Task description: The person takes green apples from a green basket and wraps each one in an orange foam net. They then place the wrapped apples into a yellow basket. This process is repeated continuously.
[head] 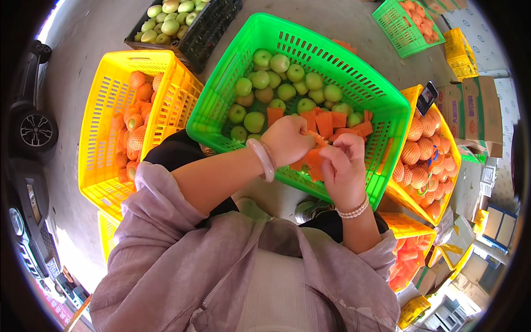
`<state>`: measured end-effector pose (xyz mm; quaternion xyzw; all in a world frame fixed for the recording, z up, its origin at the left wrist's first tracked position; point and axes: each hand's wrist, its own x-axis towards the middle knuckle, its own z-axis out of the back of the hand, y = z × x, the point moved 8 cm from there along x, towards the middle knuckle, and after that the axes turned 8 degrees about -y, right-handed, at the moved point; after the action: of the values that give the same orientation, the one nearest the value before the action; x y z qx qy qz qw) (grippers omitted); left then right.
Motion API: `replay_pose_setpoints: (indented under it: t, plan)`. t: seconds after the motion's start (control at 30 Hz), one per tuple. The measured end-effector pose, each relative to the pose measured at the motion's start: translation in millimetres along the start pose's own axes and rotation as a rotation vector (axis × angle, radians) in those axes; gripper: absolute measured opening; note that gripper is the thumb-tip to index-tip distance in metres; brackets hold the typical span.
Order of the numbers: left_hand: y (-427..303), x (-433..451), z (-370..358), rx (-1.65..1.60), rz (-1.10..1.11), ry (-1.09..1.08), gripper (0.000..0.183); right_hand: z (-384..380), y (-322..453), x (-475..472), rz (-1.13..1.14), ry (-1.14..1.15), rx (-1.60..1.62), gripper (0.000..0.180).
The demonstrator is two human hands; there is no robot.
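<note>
In front of me a green plastic crate holds several green apples at its far side. Loose orange foam net sleeves lie in the crate's near right part. My left hand, with a pale bangle at the wrist, pinches a crumpled orange foam net sleeve over the crate. My right hand, wearing a beaded bracelet, has its curled fingertips at the same sleeve. Their exact grip on it is partly hidden. More orange foam shows just below the hands.
Left, a yellow crate contains apples in orange nets. Another yellow crate at right holds netted apples, with a phone at its rim. A black crate of apples stands beyond. Orange sleeves fill a lower-right crate.
</note>
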<state>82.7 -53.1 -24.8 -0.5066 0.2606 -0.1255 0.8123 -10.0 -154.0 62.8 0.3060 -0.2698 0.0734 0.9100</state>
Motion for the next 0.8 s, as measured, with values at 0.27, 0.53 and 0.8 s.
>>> replay_pose_setpoints:
  t: [0.27,0.53,0.8]
  plan:
    - [-38,-27,-1,0.271,-0.558,-0.162,0.017,-41,-27,-57,-0.921,0.756,0.369,0.029]
    - [-49,-42,-11,0.340,-0.741,-0.150,0.017,-45,-41,-64,-1.235,0.064,1.449,0.034]
    - [-56,-55,-19,0.334,-0.821,-0.071,0.014,-39,-22,-38,-1.035,-0.034,1.537,0.047]
